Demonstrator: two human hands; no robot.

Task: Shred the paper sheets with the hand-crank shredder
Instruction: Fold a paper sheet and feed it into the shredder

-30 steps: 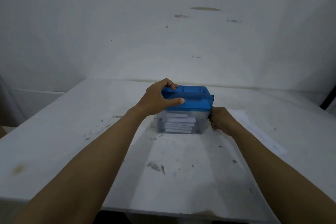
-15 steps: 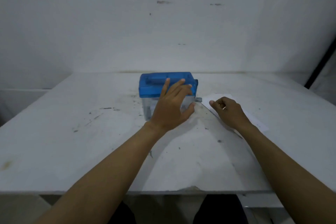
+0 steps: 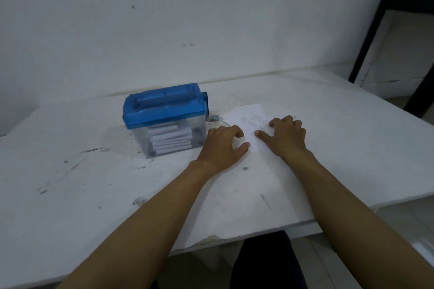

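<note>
A scuffed white bench stands against a stained white wall, with a black frame at the upper right. The blue-lidded shredder sits centre-left. The paper sheet lies just to its right. The left hand and right hand rest on the sheet with loosely bent fingers, gripping nothing.

Your worktop: white, scuffed, dark specks. Behind it, stained white wall. Black metal frame, upper right.

Left hand, right hand palms down, fingers loosely bent.
</note>
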